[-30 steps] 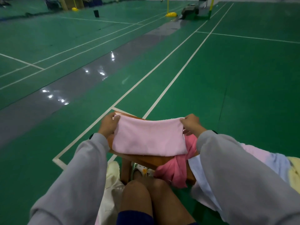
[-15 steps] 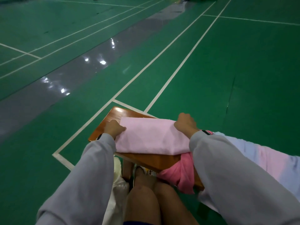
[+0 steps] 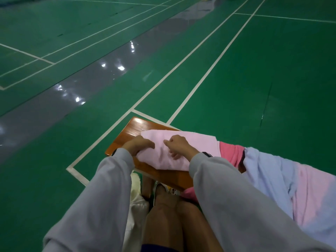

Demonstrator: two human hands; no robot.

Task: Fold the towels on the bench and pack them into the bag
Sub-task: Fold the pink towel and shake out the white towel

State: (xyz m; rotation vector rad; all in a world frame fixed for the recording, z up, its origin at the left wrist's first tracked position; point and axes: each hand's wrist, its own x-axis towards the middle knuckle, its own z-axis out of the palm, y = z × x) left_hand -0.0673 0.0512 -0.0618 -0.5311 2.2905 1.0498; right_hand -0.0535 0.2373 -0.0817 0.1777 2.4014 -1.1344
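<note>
The towel (image 3: 196, 142) lies on the bench (image 3: 133, 128), lower centre. My left hand (image 3: 138, 145) grips its left end. My right hand (image 3: 179, 145) rests mid-towel, though I can't tell if it's pinching. I should fold across that line, edges matched.

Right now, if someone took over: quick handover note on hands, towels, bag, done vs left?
Left hand: grips the left end of the light pink towel.
Right hand: on its middle, fingers curled; pinch unclear.
Towel lies partly folded on the bench; dark pink towel and pale blue cloth bunched to its right, unfolded.
Likely bag, cream, on the floor at the person's left.
Done: no towel visibly packed. Left: finish this fold, fold the rest, pack all.
</note>
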